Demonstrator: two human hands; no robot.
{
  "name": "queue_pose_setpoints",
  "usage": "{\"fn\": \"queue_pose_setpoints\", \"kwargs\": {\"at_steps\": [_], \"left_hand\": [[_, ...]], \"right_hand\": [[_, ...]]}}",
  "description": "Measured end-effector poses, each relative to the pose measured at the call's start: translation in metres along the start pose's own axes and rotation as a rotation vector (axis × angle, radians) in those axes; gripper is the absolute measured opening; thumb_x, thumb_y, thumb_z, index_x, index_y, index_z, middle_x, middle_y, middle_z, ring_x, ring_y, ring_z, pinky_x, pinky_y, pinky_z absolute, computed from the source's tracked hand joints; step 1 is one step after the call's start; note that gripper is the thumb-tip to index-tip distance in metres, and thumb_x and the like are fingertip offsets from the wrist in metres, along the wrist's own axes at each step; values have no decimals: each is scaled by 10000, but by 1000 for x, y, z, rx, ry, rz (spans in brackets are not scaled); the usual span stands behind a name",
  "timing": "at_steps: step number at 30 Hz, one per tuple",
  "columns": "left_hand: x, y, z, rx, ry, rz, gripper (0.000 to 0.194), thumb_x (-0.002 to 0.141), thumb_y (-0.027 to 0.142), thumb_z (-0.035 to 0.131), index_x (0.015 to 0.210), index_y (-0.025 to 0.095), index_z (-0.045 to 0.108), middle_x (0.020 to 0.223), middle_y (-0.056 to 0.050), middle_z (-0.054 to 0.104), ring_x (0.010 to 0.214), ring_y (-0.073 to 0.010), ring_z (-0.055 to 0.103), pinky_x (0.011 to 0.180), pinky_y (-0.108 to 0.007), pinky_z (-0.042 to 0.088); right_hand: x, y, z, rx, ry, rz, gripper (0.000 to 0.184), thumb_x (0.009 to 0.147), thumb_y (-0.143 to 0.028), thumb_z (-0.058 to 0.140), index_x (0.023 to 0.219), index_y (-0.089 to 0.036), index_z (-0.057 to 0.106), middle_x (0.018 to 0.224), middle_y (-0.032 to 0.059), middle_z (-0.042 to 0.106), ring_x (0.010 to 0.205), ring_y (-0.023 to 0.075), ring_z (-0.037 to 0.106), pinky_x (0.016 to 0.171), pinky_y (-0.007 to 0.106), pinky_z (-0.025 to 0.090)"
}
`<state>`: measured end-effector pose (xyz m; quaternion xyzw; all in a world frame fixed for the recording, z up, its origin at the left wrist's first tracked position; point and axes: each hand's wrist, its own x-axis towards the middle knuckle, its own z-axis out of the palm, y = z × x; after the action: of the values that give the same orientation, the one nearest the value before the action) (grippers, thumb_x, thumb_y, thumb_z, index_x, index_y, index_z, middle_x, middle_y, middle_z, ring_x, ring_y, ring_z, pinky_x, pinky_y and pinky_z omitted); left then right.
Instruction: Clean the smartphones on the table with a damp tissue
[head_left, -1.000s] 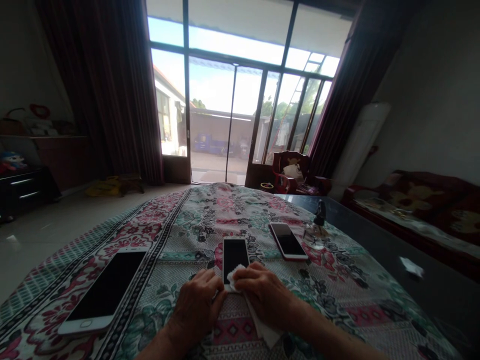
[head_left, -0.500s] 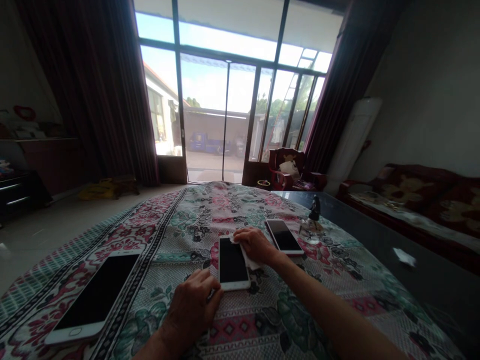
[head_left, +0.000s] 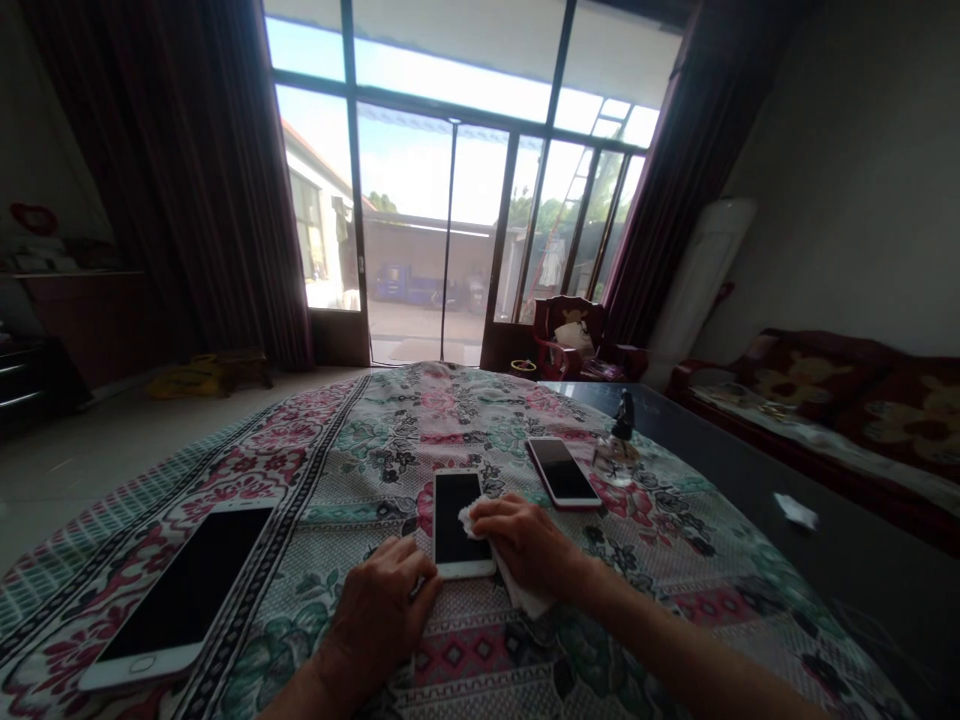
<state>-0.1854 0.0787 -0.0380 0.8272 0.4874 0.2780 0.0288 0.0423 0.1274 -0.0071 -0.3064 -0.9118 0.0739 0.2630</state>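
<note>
A white-framed smartphone (head_left: pixel 453 540) lies face up, its screen dark, on the flowered tablecloth (head_left: pixel 390 400). My left hand (head_left: pixel 386 600) is closed at the phone's lower left corner, fingers curled and thumb against its edge. In my right hand (head_left: pixel 529 540) is a crumpled white tissue (head_left: pixel 525 592), pressed on the right side of the screen; part of it hangs out below the palm. To the right of that hand lies a second smartphone (head_left: pixel 562 472), also white-framed. A larger-looking white smartphone (head_left: pixel 184 590) rests at the left.
Behind the right phone stands a clear spray bottle (head_left: pixel 616 460) with a black nozzle. Another crumpled tissue (head_left: pixel 796 512) lies on the dark tabletop (head_left: pixel 720 490) at the right. Beyond the table are a wooden armchair (head_left: pixel 570 335), a sofa (head_left: pixel 840 400) and glass doors (head_left: pixel 409 240).
My right hand has slid the tissue down the phone, from its top right toward the lower right of the screen. My left hand stays at the corner.
</note>
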Motion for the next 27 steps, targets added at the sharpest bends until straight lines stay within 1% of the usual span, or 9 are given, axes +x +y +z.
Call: {"fn": "queue_pose_setpoints", "kwargs": {"at_steps": [5,8,10,13,16,19,22,27], "left_hand": [[0,-1,1,8,-3,-1,171,892,191,537,737,201,608,777,-24,622,803,-209,593,727,-336,478],[1,-1,2,10,2,3,178,890,193,540,726,201,608,766,-24,619,791,-205,590,719,-330,477],[1,-2,2,11,10,7,185,891,192,537,720,201,608,762,-23,617,784,-204,589,713,-328,475],[1,-2,2,7,18,17,184,891,190,536,723,200,610,759,-21,615,780,-203,592,703,-326,474],[0,-2,2,2,19,21,177,890,186,535,732,200,615,756,-21,616,779,-203,595,697,-323,474],[0,-2,2,1,20,19,174,888,188,541,732,200,615,758,-21,616,784,-205,597,701,-326,473],[0,-2,3,11,25,17,173,884,189,548,724,200,612,756,-21,617,784,-208,599,706,-330,473],[0,-3,4,35,31,31,162,878,192,563,724,206,613,755,-15,622,778,-201,600,697,-312,466]], "right_hand": [[-21,-24,-3,55,-59,-19,299,903,-77,423,975,-216,678,1113,-9,681,912,127,593,884,295,427],[-21,-25,-5,82,-72,-27,292,886,-66,435,958,-210,679,1099,-8,686,915,121,601,890,290,424],[-15,-19,-5,82,-62,-33,291,877,-64,444,939,-208,688,1083,-4,695,922,122,611,894,291,425],[4,-1,0,35,-12,-3,300,874,-66,444,912,-203,708,1063,12,705,940,139,613,888,299,442],[23,17,7,-41,30,79,299,885,-79,454,925,-206,721,1077,22,709,970,163,604,898,313,458],[35,24,12,-115,49,167,301,896,-82,463,976,-215,720,1104,23,701,996,175,589,922,324,456],[34,18,13,-166,38,183,315,900,-75,459,1019,-218,714,1128,24,689,989,178,573,919,322,457],[19,-13,10,-133,-25,70,325,898,-66,444,980,-224,716,1097,14,690,933,160,562,875,283,453]]}}
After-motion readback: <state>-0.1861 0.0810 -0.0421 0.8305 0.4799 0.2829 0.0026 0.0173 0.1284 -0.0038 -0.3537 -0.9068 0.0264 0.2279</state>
